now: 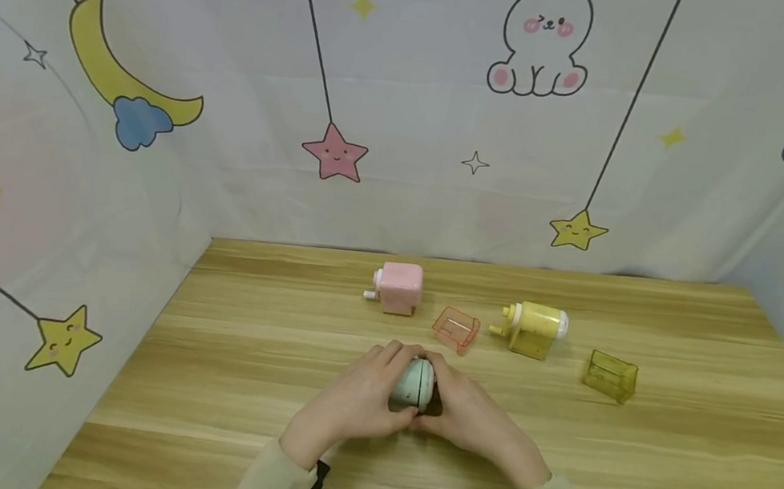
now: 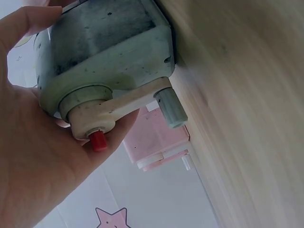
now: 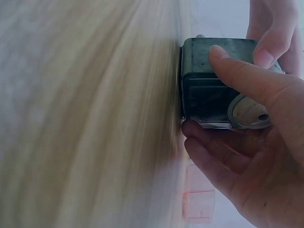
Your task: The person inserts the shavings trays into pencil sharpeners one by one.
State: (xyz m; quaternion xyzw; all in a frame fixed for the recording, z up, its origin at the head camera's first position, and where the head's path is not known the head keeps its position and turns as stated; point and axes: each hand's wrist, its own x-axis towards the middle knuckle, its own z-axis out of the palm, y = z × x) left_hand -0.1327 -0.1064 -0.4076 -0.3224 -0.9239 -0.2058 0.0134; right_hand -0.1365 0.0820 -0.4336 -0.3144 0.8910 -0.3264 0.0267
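The left hand [image 1: 369, 391] and right hand [image 1: 472, 417] grasp the green sharpener [image 1: 408, 385] at the tabletop [image 1: 239, 372], its bin apparently left to remove, whereas a pink bin [image 1: 456, 329] and yellow bin [image 1: 610, 376] already lie detached.

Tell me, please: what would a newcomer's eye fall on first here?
Probably the pale green crank sharpener first, held low in the head view between the left grip and the right grip. Behind it on the table stand a pink sharpener and, farther right, a yellow sharpener. Above, a winking rabbit on the backdrop may also draw the eye.
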